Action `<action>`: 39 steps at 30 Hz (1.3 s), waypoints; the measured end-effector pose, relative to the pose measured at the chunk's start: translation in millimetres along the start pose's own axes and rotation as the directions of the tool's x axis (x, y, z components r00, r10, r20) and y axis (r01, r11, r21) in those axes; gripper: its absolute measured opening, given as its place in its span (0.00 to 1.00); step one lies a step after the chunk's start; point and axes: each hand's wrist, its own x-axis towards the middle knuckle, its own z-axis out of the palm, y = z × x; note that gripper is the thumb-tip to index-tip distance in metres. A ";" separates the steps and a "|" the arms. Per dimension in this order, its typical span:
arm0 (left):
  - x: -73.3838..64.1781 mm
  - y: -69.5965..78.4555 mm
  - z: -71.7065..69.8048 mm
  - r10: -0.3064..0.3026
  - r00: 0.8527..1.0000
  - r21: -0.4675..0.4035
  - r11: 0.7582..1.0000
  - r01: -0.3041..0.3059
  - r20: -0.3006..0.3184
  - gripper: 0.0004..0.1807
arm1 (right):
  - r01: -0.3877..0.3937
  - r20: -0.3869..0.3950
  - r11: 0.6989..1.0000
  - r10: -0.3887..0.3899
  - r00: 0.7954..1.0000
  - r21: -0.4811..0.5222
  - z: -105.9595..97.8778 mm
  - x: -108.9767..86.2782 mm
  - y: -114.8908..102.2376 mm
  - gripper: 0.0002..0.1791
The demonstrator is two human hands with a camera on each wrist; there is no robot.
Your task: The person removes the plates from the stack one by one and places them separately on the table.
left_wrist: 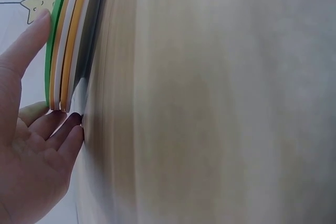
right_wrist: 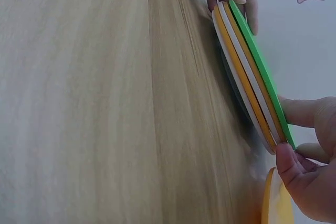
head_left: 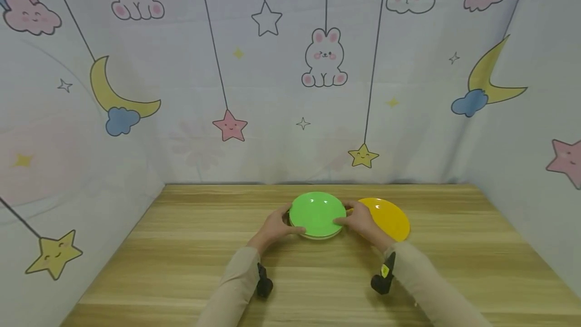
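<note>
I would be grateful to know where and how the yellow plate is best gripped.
Probably by its right rim, coming from the right, thumb above and fingers under the edge. The yellow plate is broad and round and lies on the table with that side free, while the right hand and the stack crowd its left.

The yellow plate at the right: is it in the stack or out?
Out. The yellow plate lies on the table beside the plate stack with the green plate on top.
</note>
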 end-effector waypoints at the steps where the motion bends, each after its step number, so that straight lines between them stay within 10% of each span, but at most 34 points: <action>1: 0.1 0.1 0.0 -0.001 1.000 0.003 1.000 0.001 0.000 0.51 | 0.002 0.007 1.000 -0.002 1.000 -0.002 -0.8 -0.4 -0.5 0.31; 24: 1.8 -3.4 0.7 0.017 1.000 0.038 0.999 -0.017 -0.005 0.51 | 0.021 0.035 1.000 -0.022 0.999 0.016 -12.6 -3.4 -3.7 0.34; 39: 1.0 -1.5 -0.8 0.023 1.000 0.055 0.998 -0.023 0.000 0.51 | 0.057 0.114 0.969 -0.086 0.990 0.240 -18.2 -8.0 1.2 0.37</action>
